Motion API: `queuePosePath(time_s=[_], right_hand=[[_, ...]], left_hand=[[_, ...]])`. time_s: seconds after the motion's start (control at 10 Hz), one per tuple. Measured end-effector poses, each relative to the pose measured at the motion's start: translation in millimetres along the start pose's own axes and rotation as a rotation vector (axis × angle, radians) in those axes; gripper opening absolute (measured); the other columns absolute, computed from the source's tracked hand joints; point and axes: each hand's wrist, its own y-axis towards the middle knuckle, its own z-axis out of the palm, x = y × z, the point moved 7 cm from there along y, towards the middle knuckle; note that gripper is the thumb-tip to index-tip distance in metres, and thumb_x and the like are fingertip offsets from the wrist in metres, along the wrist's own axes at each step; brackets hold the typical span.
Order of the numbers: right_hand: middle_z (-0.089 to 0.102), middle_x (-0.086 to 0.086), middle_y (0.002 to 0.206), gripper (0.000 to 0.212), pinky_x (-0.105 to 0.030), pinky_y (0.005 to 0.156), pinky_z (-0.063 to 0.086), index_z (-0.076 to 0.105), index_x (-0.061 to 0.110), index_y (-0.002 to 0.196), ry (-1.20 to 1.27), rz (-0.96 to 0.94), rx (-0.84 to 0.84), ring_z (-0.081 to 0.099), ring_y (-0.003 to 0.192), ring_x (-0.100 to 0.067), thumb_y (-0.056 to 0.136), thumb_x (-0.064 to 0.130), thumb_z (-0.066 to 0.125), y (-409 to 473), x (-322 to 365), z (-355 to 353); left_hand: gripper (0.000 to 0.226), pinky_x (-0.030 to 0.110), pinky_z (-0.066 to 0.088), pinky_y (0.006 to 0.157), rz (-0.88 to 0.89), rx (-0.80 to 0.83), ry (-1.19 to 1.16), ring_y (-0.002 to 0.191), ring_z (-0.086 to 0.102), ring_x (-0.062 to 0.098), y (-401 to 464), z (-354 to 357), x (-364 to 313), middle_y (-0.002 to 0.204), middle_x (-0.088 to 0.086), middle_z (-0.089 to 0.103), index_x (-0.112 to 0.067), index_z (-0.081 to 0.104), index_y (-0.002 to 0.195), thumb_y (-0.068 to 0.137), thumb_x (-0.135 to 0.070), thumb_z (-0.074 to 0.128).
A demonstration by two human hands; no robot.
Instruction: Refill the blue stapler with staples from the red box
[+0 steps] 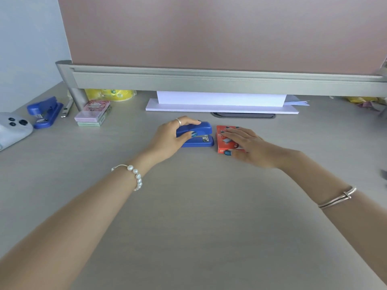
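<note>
A small blue stapler (202, 133) lies shut on the grey desk (188, 206), a little beyond the middle. My left hand (171, 136) wraps its left end, thumb on the near side and fingers over the top. Just to its right lies a flat red box (222, 135) of staples. My right hand (245, 146) rests on top of the box, fingers spread over its lid and thumb at its near edge. Most of the box's right part is hidden under that hand.
A second blue stapler (45, 110) lies at the far left beside a grey object (12, 128). Stacked sticky-note pads (92, 114) and a yellow tape roll (113, 94) sit near the partition's grey rail (209, 79). A white paper stack (219, 102) lies behind the stapler.
</note>
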Motion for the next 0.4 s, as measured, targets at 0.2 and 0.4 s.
queuePosePath(time_s=[0.2, 0.4], right_hand=[[0.005, 0.003, 0.157, 0.059, -0.042, 0.116, 0.007, 0.007, 0.023, 0.144, 0.016, 0.034, 0.038, -0.005, 0.143, -0.017, 0.095, 0.035, 0.038, 1.9, -6.7, 4.8], [0.021, 0.011, 0.149, 0.065, -0.027, 0.111, 0.014, 0.011, 0.036, 0.142, 0.389, 0.087, -0.032, 0.01, 0.139, -0.007, 0.088, 0.052, 0.041, -9.5, -3.9, -11.9]], left_hand=[[0.025, 0.037, 0.045, 0.095, -0.004, -0.013, 0.062, 0.104, 0.061, 0.02, 4.7, 4.1, 5.6, 0.115, -0.017, 0.064, -0.035, 0.058, 0.109, 0.089, -0.02, 0.054], [0.035, 0.037, 0.042, 0.099, -0.034, 0.025, 0.11, 0.115, 0.054, 0.015, 2.5, 3.0, -2.7, 0.124, -0.012, 0.058, -0.039, 0.047, 0.12, 0.087, -0.032, 0.057]])
